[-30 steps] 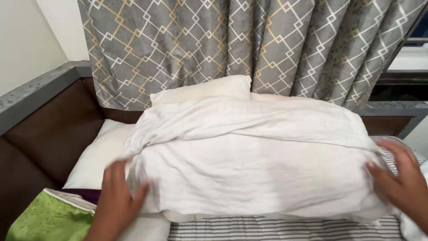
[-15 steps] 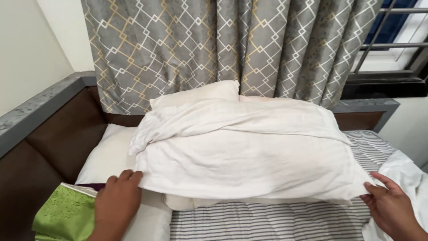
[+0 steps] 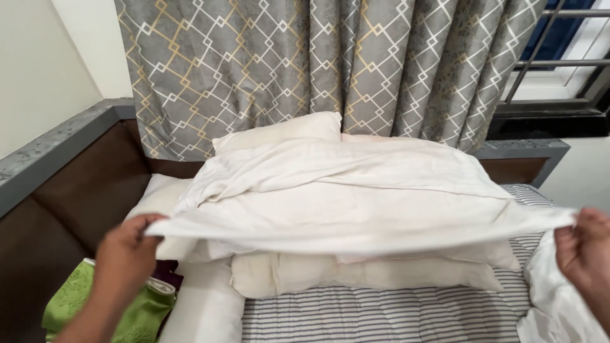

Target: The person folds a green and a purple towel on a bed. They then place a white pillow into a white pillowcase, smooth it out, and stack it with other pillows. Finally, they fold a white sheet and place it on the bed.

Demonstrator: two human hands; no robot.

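Change: half a second back I saw the near hem of the sheet [image 3: 356,209] lying low on the pillows, with both hands down at its corners; now that hem is up off the pile and pulled taut in a straight line from hand to hand. The hands have risen and spread wider, and the view has dropped a little, so more of the striped mattress [image 3: 381,314] shows.
Curtain [image 3: 318,63]: grey with a diamond pattern, hanging across the back behind the pillows, window bars showing at its right.
Sheet: white, draped over the pillow stack, far part resting on it, near edge lifted clear of it.
Pillows [image 3: 368,273]: white, stacked at the head of the bed; I can see the lower one under the raised hem, lying on the mattress.
Headboard [image 3: 82,190]: dark brown, running along the left.
Green cloth [image 3: 76,305]: bottom left, just below the left hand.
Left hand [image 3: 127,251]: closed on the sheet's left corner, fingers curled over the hem, held above the green cloth.
Right hand [image 3: 588,248]: at the right edge of view, pinching the sheet's right corner, with more white fabric bunched just below it.
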